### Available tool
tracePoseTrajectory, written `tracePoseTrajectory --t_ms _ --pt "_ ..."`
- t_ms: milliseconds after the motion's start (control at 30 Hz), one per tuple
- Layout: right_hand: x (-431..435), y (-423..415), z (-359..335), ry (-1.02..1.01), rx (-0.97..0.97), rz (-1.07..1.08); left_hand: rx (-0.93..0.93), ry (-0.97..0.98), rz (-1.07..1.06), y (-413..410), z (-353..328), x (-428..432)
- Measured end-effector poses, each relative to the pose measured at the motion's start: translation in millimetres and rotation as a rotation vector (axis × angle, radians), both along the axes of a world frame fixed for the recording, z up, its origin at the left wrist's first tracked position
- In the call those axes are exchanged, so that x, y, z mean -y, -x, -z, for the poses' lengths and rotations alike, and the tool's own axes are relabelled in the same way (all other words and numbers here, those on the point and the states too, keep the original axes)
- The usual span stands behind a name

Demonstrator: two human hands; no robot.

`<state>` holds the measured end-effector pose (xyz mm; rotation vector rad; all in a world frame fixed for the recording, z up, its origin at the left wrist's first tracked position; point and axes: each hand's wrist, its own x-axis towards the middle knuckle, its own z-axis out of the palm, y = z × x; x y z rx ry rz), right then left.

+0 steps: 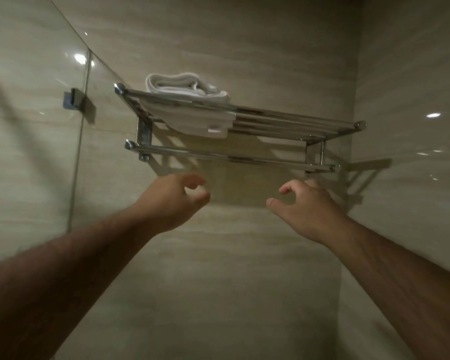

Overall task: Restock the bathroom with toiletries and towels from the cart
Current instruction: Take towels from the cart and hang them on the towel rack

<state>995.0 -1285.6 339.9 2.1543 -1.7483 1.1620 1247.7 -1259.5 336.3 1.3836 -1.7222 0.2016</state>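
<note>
So far, one folded white towel [187,87] lies on the towel rack [296,120], at its left end, with part of it sagging through the bars. The rest of the shelf, from the middle to the right end, carries nothing, and the lower bar [231,157] has nothing hung on it.

Both hands are raised just below that bar and touch nothing. The left hand [177,201] has its fingers loosely curled with the thumb near the fingertips. The right hand [309,209] is much the same, thumb out to the side. Neither holds anything.

By the look of it, the towel part of the job is begun but not finished: there is room on the rack for more. The cart and any toiletries are out of view, so that share cannot be judged. A glass panel [37,126] with a metal bracket [78,102] stands at the left.
</note>
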Motion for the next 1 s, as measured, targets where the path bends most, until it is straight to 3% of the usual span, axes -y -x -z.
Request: tracePoseTrajectory --t_ms 200,567,1000 --pt "-8.0 38.1 32.1 -0.173 -0.068 0.021 -0.010 -0.107 0.019 34.5 34.9 3.4" --pt "-29.3 107.4 75.1 -0.259 -0.054 0.053 0.012 -0.232 0.041 93.6 67.8 -12.6" --pt "-32.2 132.3 104.0 -0.327 -0.081 0.024 0.062 -0.294 -0.024 115.1 90.1 -17.0"
